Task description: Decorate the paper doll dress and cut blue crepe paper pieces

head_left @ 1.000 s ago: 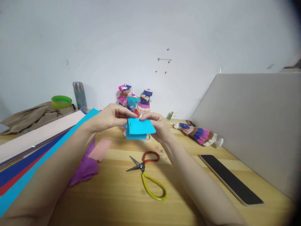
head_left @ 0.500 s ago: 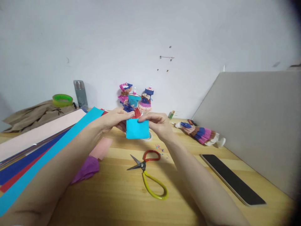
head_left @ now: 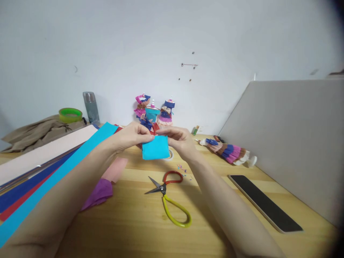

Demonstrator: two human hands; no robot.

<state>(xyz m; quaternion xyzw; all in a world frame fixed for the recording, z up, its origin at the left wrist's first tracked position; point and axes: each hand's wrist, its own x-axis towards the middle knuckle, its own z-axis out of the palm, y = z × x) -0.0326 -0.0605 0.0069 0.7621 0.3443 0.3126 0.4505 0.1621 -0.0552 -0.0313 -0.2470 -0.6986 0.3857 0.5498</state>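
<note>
A folded piece of bright blue paper is held up above the table between my two hands. My left hand pinches its upper left corner, thumb on the near face. At the upper right edge, my right hand has its fingers closed on the same paper. Below them on the wood lie scissors with one red and one yellow handle, blades parted and pointing left. Partly hidden behind the paper is a white ring, perhaps a tape roll. Small paper scraps lie right of it.
Long paper strips fan out at left, near purple paper and pink paper. Small dress forms in ruffled paper stand by the wall; another lies at right. A phone, flask and green tape roll are around.
The blue paper has tilted slightly, and my right fingers have shifted from its front face to its top edge. My left hand keeps its pinch.
</note>
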